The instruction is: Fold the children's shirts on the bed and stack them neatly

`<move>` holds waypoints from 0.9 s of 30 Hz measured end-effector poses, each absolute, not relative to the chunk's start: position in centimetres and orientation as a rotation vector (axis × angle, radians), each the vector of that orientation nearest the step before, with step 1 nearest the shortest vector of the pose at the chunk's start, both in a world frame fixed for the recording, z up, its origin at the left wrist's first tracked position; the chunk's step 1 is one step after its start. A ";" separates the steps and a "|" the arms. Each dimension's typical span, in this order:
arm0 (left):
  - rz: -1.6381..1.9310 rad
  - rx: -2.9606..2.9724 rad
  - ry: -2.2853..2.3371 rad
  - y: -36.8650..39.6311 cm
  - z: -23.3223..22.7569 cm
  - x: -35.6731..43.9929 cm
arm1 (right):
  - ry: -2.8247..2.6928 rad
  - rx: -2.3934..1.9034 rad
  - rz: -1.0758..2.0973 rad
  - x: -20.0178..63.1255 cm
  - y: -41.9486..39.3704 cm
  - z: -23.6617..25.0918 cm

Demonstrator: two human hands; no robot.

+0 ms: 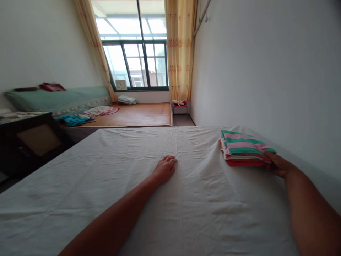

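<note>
Cloths (246, 146) lie stacked left of the right hand (278, 165) gripping them; left hand (165, 168) unclenched.

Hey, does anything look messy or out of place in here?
Mostly the teal cloth bunched up on the far bed; it looks untidy compared with the neatly folded stack in the right hand.

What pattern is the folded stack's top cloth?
Top cloth: green and pink stripes, shown in the head view.

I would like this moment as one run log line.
left hand: rests on white sheet | right hand: gripping folded cloth stack at corner | top cloth: green-pink stripes
</note>
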State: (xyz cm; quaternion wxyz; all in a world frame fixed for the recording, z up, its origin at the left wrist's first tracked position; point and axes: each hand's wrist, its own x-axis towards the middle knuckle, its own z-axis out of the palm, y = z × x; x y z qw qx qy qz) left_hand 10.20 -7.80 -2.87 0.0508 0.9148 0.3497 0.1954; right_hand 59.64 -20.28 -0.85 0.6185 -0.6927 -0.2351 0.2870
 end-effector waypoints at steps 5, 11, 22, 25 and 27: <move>0.635 2.753 1.046 -8.0 -3.4 9.6 | -0.450 -1.222 0.866 57.1 -18.5 -0.8; 1.032 2.533 0.862 -8.5 -0.1 9.2 | -0.686 -1.279 0.776 48.1 -16.0 4.3; 1.262 2.284 1.227 -8.4 8.7 -4.2 | -1.468 -0.695 1.202 16.2 -9.3 11.4; 1.177 2.250 1.416 -9.1 8.3 -12.4 | -1.655 -0.747 1.297 10.4 -7.1 10.2; 1.136 2.189 1.468 -9.9 7.5 -16.8 | -1.725 -0.816 1.269 7.1 -5.7 8.7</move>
